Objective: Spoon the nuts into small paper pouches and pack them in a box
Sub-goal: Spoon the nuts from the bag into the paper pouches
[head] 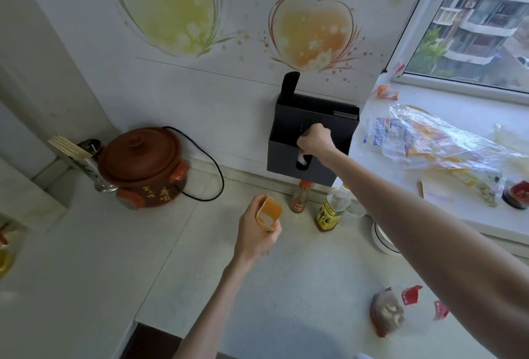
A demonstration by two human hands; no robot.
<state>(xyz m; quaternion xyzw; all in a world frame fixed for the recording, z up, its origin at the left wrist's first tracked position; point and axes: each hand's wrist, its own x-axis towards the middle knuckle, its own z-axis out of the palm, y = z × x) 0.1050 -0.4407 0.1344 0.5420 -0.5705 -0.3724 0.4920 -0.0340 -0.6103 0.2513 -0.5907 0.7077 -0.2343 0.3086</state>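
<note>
Left hand (259,232) grips an open orange paper pouch (269,213) over the counter (143,258), centre frame. Right hand (314,138), fingers curled, reaches into the black box (289,158) at 12 o'clock against the wall; what it holds, cannot tell. Bag of nuts (386,311) lies at 5 o'clock, torn red scraps (411,294) just beside it.

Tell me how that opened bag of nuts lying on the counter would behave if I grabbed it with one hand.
The bag of nuts looks like soft film, so it would probably sag and crumple instead of holding shape. Its top seems torn open, with red scraps nearby, so tilting it might spill nuts. It looks small and probably light.
</note>
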